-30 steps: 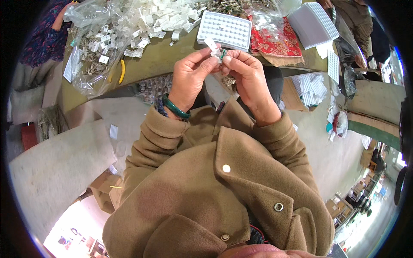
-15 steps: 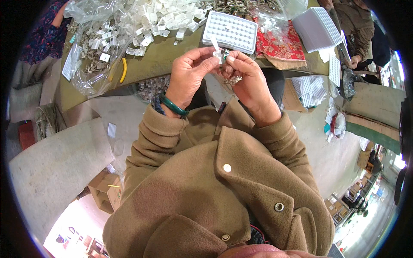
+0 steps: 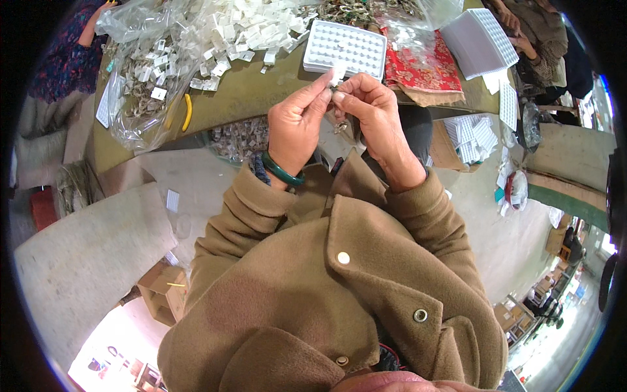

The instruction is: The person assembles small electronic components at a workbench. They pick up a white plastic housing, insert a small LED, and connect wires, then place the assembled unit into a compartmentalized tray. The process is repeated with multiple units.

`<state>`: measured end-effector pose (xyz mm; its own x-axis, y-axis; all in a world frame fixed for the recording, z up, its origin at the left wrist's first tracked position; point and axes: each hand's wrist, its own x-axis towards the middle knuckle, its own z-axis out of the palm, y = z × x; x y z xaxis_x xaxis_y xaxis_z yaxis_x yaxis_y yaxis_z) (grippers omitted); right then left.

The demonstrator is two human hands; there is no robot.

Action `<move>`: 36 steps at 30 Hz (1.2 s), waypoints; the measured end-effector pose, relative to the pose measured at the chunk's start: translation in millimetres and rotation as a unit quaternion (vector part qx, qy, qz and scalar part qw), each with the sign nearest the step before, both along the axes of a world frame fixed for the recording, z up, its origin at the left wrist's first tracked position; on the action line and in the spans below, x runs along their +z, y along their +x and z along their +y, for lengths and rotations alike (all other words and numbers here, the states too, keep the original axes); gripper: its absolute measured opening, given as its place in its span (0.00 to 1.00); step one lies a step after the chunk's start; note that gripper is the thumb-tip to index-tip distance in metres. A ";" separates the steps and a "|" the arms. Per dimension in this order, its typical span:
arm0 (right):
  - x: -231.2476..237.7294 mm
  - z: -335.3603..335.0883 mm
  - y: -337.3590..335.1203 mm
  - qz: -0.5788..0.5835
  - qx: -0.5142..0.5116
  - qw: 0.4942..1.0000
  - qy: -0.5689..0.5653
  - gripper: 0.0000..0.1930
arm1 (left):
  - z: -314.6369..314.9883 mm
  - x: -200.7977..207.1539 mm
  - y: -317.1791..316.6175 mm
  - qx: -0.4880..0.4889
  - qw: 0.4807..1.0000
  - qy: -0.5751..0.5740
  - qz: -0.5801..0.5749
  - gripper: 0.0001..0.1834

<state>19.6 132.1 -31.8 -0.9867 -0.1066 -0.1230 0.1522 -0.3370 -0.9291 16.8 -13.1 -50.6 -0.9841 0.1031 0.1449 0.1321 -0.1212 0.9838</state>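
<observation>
Both hands meet in front of the table's near edge, fingertips almost touching. My left hand [image 3: 295, 124], with a dark green bangle at its wrist, is closed in a pinch on a small white tag [image 3: 337, 74]. My right hand [image 3: 375, 112] is closed too, thumb against index finger, on a small piece of metal jewelry [image 3: 340, 125] that hangs below its fingers. Where tag and jewelry come together, the fingertips hide most of it. Just beyond the hands lies a white tray [image 3: 312, 66] with rows of small bumps.
White tags [image 3: 251, 26] lie heaped at the back. A clear plastic bag [image 3: 134, 127] with metal pieces and tags is at left, beside a yellow curved handle [image 3: 188, 112]. A red floral cloth [image 3: 428, 75] and stacked trays [image 3: 477, 42] lie right. Co-workers sit at both sides.
My left hand has shifted slightly right and turned, and the fingertips have closed in around the tag. The jewelry hangs lower and further left. The right co-worker's hands have moved up.
</observation>
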 end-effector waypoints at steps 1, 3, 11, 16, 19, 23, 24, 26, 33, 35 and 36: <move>0.8 1.8 -0.5 0.004 -0.004 1.000 0.005 0.01 | 1.6 0.2 2.0 0.005 0.999 -0.034 0.015 0.15; 2.3 4.8 -0.7 0.019 -0.009 1.000 0.008 0.01 | 2.8 1.7 3.1 0.004 0.995 -0.085 0.047 0.15; 5.8 8.1 7.6 -0.023 -0.029 0.996 0.076 0.06 | 0.0 16.5 0.9 -0.038 0.974 0.073 -0.209 0.13; 4.5 11.4 12.6 -0.012 -0.024 0.999 -0.021 0.10 | -4.0 20.1 -0.5 -0.024 0.971 0.063 -0.230 0.13; -2.0 10.2 12.6 -0.006 -0.036 0.999 -0.041 0.10 | -8.9 22.4 -0.3 -0.046 0.966 0.062 -0.247 0.14; -10.5 8.1 12.6 0.007 -0.037 0.996 -0.086 0.08 | -16.3 26.7 -2.9 -0.083 0.924 0.218 -0.302 0.14; -11.7 7.3 12.6 0.013 -0.036 0.995 -0.093 0.07 | -16.9 27.0 -3.1 -0.084 0.911 0.242 -0.324 0.13; -12.5 6.3 12.1 0.021 -0.037 0.995 -0.094 0.07 | -17.8 26.0 -4.2 -0.086 0.876 0.303 -0.364 0.13; -8.7 4.4 9.2 0.027 -0.058 0.998 0.012 0.06 | -22.2 13.1 -12.2 -0.105 0.755 0.461 -0.454 0.16; -5.7 8.3 6.3 0.033 -0.053 0.989 0.133 0.08 | -21.4 11.1 -14.8 -0.080 0.761 0.443 -0.468 0.18; -3.7 11.6 3.4 0.073 -0.059 0.978 0.184 0.09 | -20.9 10.8 -16.8 -0.082 0.801 0.398 -0.440 0.17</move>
<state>23.0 143.7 -35.5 -0.9993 0.0344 0.0117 -0.0111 0.0179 -0.9998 0.0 -34.0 -39.8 -0.7238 0.4610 -0.5135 -0.6519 -0.7008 0.2898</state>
